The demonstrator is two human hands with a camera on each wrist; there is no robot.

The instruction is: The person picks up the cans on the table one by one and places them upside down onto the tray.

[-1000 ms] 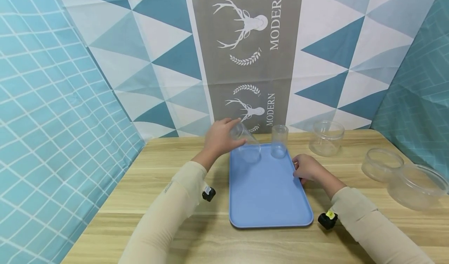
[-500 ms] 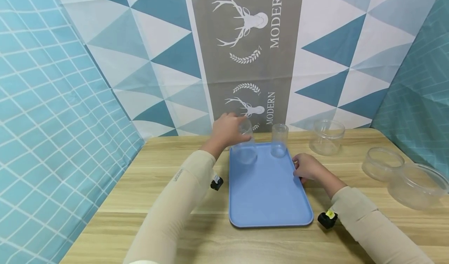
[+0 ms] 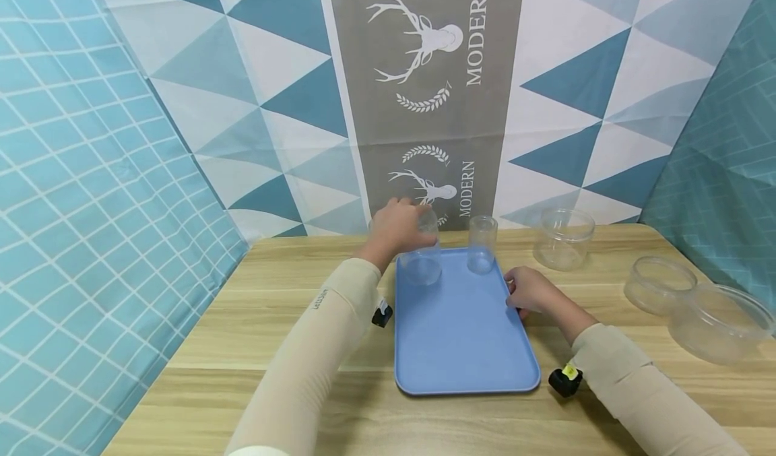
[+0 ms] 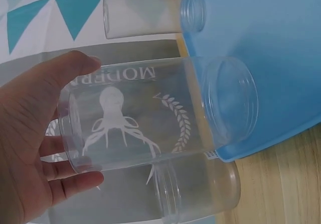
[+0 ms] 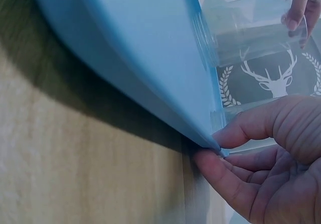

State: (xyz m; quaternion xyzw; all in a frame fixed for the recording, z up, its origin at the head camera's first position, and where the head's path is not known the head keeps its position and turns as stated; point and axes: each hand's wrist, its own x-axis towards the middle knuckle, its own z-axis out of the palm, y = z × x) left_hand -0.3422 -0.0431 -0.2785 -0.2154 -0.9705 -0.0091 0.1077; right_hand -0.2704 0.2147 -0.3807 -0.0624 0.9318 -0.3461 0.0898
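My left hand [image 3: 397,227] grips the upper end of a clear plastic jar [image 4: 135,113], fingers on one side and thumb on the other. In the head view the jar stands upright, its base over the back left corner of the blue tray [image 3: 467,335]. My right hand [image 3: 529,289] pinches the tray's right rim, with thumb above and fingers below in the right wrist view. A narrower clear jar [image 3: 482,244] stands at the tray's back right corner. Another clear jar [image 4: 200,191] is beside the held one, mostly hidden behind my left hand in the head view.
Three more clear containers are on the right of the wooden table [image 3: 273,348]: a lidded-looking jar [image 3: 564,240] at the back, a low round one [image 3: 659,285], and a wide one [image 3: 718,324] near the right edge. Patterned cloth [image 3: 424,119] hangs right behind the table.
My left hand has moved slightly right, and the jar in it has gone from tilted to upright at the tray's back left corner. My right hand stays on the rim.
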